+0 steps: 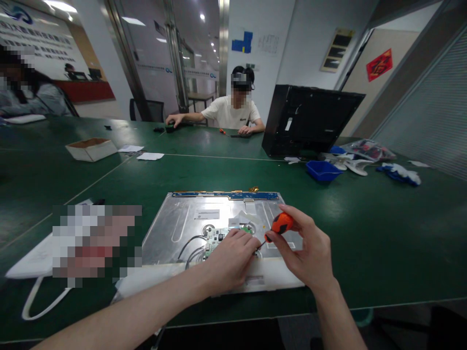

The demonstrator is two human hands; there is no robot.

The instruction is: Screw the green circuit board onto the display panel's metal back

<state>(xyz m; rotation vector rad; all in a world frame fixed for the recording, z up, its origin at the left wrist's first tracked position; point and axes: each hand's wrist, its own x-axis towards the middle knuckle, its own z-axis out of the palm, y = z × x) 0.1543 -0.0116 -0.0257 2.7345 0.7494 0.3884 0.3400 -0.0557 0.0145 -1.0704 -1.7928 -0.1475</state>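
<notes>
My right hand (310, 248) grips an orange and black screwdriver (282, 223) by its handle, thumb and fingers around it. The thin shaft slants down and left towards a green circuit board (215, 238) on the back of a flat silver display panel (175, 218). Close to the screwdriver's tip, my left hand (233, 255) rests over the board with its fingers curled. Its fingertips are hidden, and so is whatever they pinch. Grey cables (191, 250) loop out from the board's left side. A blue circuit strip (226, 196) runs along the panel's far edge.
Left of the panel lies a white bag (36, 257) with a looped handle, partly blurred. Farther off are an open cardboard box (91, 150), a blue tray (323, 171), a black monitor (310, 121) and gloves (399, 173). Another person (233, 112) sits across the green table (383, 233).
</notes>
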